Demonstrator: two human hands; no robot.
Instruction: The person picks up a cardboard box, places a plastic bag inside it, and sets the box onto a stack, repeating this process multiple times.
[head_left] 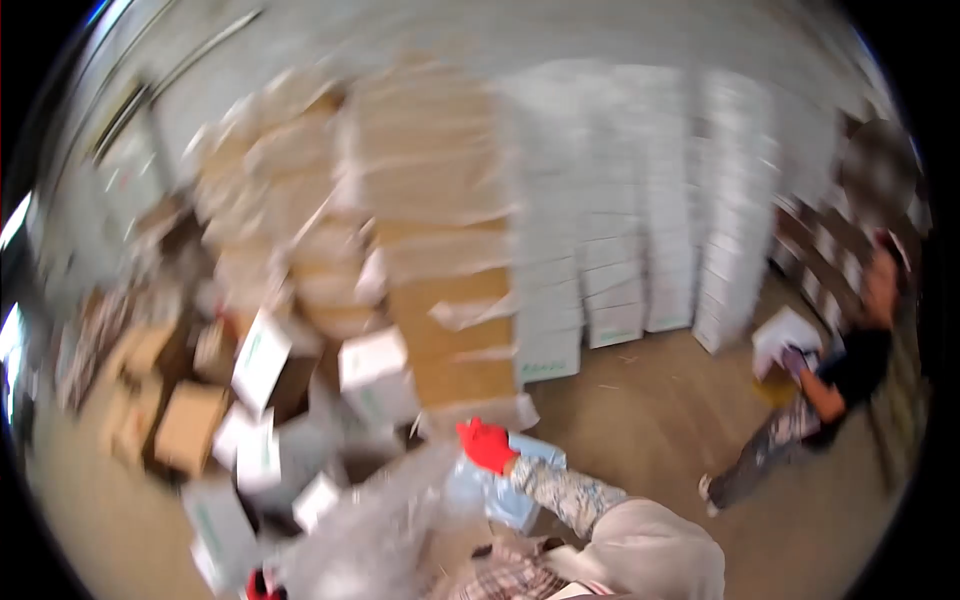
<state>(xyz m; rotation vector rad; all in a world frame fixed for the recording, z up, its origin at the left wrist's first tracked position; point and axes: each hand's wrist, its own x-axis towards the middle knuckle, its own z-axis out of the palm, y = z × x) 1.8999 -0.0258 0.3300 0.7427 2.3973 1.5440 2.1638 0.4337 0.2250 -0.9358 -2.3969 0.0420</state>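
Note:
My right hand (487, 447), in a red glove, is stretched forward at the lower middle, over light blue plastic wrapping (512, 490). Its fingers are blurred, and whether they hold anything is unclear. My left hand (265, 586), also in a red glove, shows only in part at the bottom edge, left of a heap of clear plastic film (370, 530). Its fingers are mostly cut off by the frame.
White and brown boxes (190, 427) lie piled at the left. Tall wrapped brown stacks (430, 200) and white box stacks (550, 240) stand along the wall. At the right a co-worker (850, 370) in dark clothing holds a white object (786, 340).

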